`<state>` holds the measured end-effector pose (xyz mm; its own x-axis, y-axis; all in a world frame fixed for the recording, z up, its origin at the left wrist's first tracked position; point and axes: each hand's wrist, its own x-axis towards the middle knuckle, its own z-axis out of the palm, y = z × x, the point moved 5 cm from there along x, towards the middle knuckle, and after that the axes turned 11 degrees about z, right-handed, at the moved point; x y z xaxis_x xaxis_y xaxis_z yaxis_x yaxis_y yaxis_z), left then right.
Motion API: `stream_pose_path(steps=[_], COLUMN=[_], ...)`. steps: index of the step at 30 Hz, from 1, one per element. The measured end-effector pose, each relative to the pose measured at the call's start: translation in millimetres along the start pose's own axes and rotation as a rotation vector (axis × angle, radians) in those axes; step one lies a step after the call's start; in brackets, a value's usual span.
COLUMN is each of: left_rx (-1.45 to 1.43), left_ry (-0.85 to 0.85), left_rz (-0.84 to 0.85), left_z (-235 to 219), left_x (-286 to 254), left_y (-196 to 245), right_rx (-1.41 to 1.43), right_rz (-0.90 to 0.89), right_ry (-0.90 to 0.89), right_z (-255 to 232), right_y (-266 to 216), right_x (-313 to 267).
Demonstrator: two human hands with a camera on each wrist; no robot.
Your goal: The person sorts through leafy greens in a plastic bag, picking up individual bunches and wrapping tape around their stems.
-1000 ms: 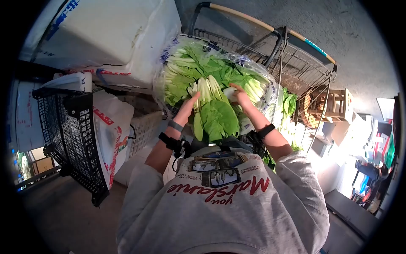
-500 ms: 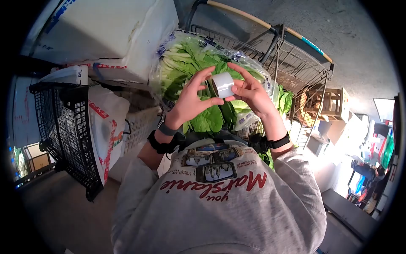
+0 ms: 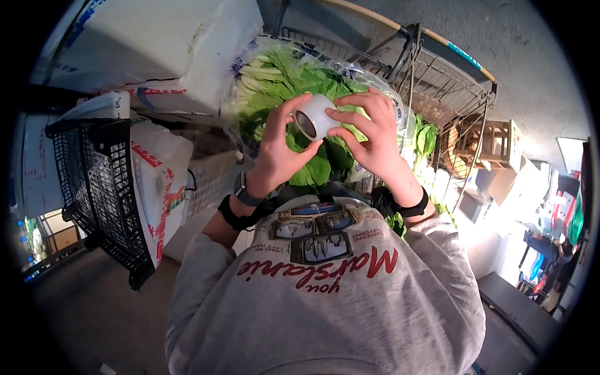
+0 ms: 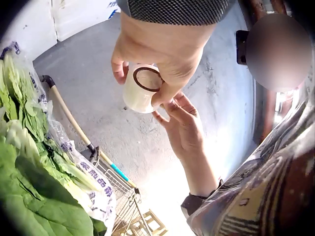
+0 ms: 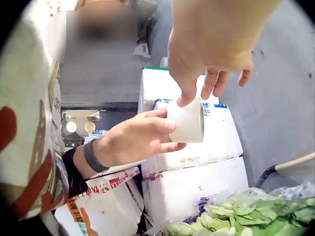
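A whitish tape roll (image 3: 319, 116) with a brown core is held up between the two hands over the leafy greens (image 3: 272, 72). My left hand (image 3: 279, 147) grips it from the left, thumb below and fingers above; in the right wrist view the thumb presses the side of the roll (image 5: 187, 124). My right hand (image 3: 379, 134) touches the roll's right edge with thumb and fingertip, its other fingers stretched out and spread. In the left wrist view the core of the roll (image 4: 139, 96) faces the camera.
The greens lie in a clear printed plastic bag (image 3: 231, 106). Behind stands a wire cart (image 3: 431, 94) with a tan handle. White foam boxes (image 3: 156, 53) and a black plastic crate (image 3: 103, 187) are at the left. A wooden crate (image 3: 497, 144) stands at the right.
Both hands rose from the greens with the tape roll. The left hand took hold of the roll, its core turned toward the lower left, and the right hand loosened to touch its edge.
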<state>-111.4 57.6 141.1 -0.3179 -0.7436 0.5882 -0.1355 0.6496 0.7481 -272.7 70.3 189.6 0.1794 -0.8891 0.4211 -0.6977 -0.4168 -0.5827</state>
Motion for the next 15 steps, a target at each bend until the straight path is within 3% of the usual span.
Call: stream_pose_path(steps=[2,3,5,9,15], left_rx=[0.179,0.17,0.204,0.145,0.143], left_ry=[-0.05,-0.058,-0.13,-0.14,-0.178], left_rz=[0.091,0.079,0.215,0.148,0.167], left_z=[-0.4,0.1,5.6,16.0,25.5], left_x=[-0.4,-1.5,-1.9,-6.4,-6.0], left_y=[7.5,6.5,9.7,4.8,1.1], right_rx=[-0.08,-0.081,-0.072,0.119,0.068], right_rz=[-0.058,-0.088,-0.109,0.089,0.115], right_ry=[0.028,0.037,0.044,0.07,0.096], right_z=[-0.9,-1.1,-1.9,-4.6,-9.3], right_y=[2.5,7.8,13.4,20.0,23.3], right_x=[-6.0,-10.2,-16.7,-28.2,-37.1])
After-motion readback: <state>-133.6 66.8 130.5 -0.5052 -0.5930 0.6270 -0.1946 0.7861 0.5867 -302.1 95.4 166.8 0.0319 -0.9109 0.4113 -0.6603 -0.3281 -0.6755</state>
